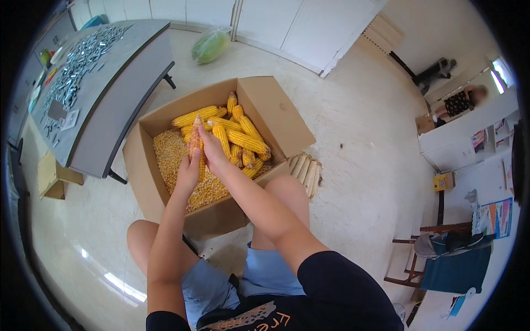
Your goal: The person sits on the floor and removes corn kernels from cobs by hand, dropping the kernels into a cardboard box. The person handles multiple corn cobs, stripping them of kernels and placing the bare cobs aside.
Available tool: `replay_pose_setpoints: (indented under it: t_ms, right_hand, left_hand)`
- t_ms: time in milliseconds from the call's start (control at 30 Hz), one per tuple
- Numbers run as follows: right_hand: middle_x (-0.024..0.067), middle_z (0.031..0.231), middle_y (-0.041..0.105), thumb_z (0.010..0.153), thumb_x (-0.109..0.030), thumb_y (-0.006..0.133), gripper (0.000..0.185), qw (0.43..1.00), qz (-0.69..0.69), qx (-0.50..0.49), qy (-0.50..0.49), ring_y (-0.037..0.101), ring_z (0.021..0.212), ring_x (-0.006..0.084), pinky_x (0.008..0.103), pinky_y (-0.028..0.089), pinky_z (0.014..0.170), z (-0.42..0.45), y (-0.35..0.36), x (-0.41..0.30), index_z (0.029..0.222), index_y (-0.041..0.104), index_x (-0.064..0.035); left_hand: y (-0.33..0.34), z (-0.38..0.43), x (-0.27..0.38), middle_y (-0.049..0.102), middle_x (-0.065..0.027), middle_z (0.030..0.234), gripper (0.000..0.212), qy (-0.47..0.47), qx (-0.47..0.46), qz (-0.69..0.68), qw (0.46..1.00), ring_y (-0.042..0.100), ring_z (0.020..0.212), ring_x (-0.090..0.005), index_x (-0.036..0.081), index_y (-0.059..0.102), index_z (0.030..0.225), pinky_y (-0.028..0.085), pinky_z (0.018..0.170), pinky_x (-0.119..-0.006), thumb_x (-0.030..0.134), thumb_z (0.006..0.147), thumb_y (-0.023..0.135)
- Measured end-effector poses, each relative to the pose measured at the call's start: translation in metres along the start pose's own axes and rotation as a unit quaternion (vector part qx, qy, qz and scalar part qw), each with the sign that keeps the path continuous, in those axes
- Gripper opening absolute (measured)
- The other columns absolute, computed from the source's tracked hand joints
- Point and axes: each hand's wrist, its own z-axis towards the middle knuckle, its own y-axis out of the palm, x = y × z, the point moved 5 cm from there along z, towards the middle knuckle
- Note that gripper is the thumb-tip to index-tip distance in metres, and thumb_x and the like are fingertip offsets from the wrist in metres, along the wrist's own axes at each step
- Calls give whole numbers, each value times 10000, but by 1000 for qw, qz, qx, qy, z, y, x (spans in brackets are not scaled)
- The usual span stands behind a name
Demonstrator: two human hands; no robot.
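Upright between my two hands is an ear of dried corn (196,138), partly bare of kernels toward its tip. My left hand (189,167) grips its lower part from the left. Higher up, my right hand (212,149) presses against its right side, thumb near the tip. Both hands are over an open cardboard box (271,109). Loose yellow kernels (169,153) cover the box's left and front parts. Several whole corn ears (248,141) lie piled in its back and right parts. The palms and some fingers are hidden.
Stripped cobs (307,173) lie on the floor right of the box. A grey table (120,58) bearing many small metal pieces (78,66) stands left. A green-filled plastic bag (210,45) sits behind. A folding chair (451,265) is at right; another person (457,101) is far right.
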Motion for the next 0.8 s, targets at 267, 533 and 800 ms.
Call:
replay_pose_setpoints:
  t_ms: [267, 533, 800]
  right_hand:
    - [108, 873, 576, 873, -299, 489, 319, 979, 151, -99, 100, 560, 758, 224, 345, 481, 692, -4, 11, -4, 1026, 530, -23]
    - [67, 780, 560, 794, -263, 621, 256, 992, 80, -41, 87, 540, 706, 161, 288, 456, 622, 0, 6, 1, 935, 554, -60]
    - [70, 914, 599, 832, -361, 558, 392, 999, -23, -12, 26, 541, 789, 161, 285, 437, 709, 17, -4, 24, 1024, 580, -20]
  left_hand:
    - [2, -17, 19, 560, -231, 930, 435, 92, 53, 78, 991, 561, 854, -291, -64, 436, 1006, 426, 742, -363, 354, 891, 471]
    - [9, -15, 14, 573, -247, 922, 451, 81, 47, 130, 987, 576, 843, -340, -70, 439, 1058, 442, 694, -400, 348, 889, 466]
    - [11, -12, -16, 538, -178, 1087, 642, -107, 61, -78, 989, 542, 944, -265, -45, 418, 1210, 428, 822, -319, 507, 889, 355]
